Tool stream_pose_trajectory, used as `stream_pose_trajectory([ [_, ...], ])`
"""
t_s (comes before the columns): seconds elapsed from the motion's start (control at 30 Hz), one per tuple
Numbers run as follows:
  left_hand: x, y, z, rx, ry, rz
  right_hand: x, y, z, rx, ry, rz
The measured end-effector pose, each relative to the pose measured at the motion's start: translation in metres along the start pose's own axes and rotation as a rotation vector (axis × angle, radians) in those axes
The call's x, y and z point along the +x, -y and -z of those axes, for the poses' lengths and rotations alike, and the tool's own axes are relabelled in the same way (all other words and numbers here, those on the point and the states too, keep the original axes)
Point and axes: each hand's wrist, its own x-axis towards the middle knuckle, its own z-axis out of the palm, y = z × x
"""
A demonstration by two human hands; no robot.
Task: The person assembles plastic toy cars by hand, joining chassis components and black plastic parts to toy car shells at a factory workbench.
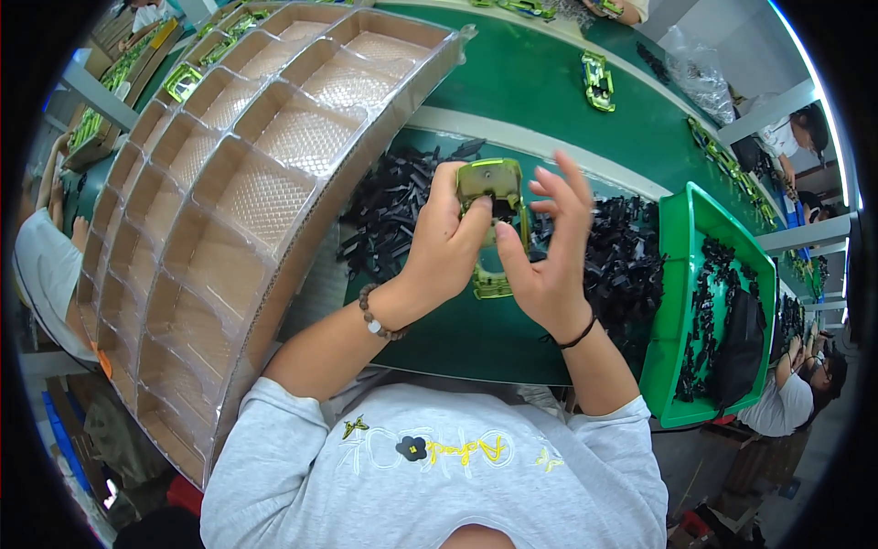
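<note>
A shiny lime-green toy car body shell (494,282) is held over the table in front of me, its hollow side with a dark opening facing up. My left hand (448,233) grips its left side, with the thumb pressing near the middle. My right hand (553,252) is at the shell's right side, fingers raised and spread, the thumb close to the shell's middle; whether it touches is hard to tell. Small black plastic parts lie in a heap (393,215) beside my left hand and in another heap (626,261) beside my right.
On the left leans a large cardboard box (302,238) with a clear compartmented tray, a few green shells at its far end. At right stands a green bin (654,366) with black parts. Beyond runs a green conveyor (512,64) carrying another green shell (597,82). Other people work around.
</note>
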Motion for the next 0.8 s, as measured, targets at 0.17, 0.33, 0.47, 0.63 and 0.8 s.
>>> stream_pose_trajectory([
  [0.17, -0.007, -0.005, -0.005, 0.257, 0.014, -0.151, -0.008, 0.007, -0.013, 0.517, 0.039, -0.519],
  [0.33, -0.010, -0.016, -0.009, 0.350, 0.022, -0.174, -0.015, 0.001, -0.016, 0.583, 0.000, -0.546],
  [0.47, -0.003, -0.017, -0.002, 0.331, -0.005, -0.144, -0.008, -0.001, -0.014, 0.525, -0.028, -0.481],
  [0.63, 0.036, -0.025, 0.035, -0.320, -0.298, -0.102, 0.010, -0.011, 0.014, -0.033, 0.017, -0.416],
  [0.8, 0.028, -0.016, 0.021, -0.209, -0.243, -0.078, 0.008, -0.033, -0.012, -0.464, 0.252, -0.034],
])
